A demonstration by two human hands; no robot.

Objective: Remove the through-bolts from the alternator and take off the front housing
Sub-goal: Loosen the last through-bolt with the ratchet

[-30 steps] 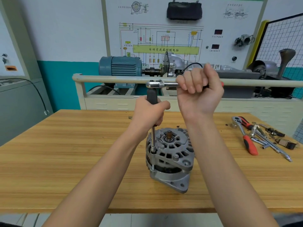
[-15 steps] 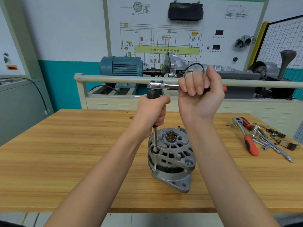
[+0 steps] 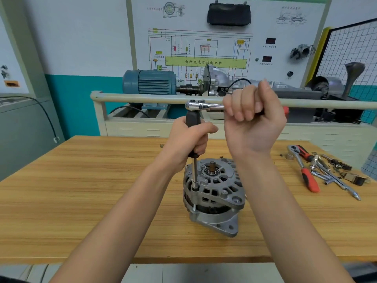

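Standing upright at the centre of the frame on the light wooden workbench (image 3: 81,201) is the grey cast-metal alternator (image 3: 214,193), shaft end up. The left hand (image 3: 189,144) has its fingers wrapped round the black handle of a long steel extension driver (image 3: 195,172), whose tip sits on a through-bolt (image 3: 194,208) at the housing's left edge. Above it, the right hand (image 3: 255,123) is fisted round the chrome ratchet wrench with a red grip end (image 3: 204,106), held level. Loose red-handled tools (image 3: 310,176) lie at the right of the frame.
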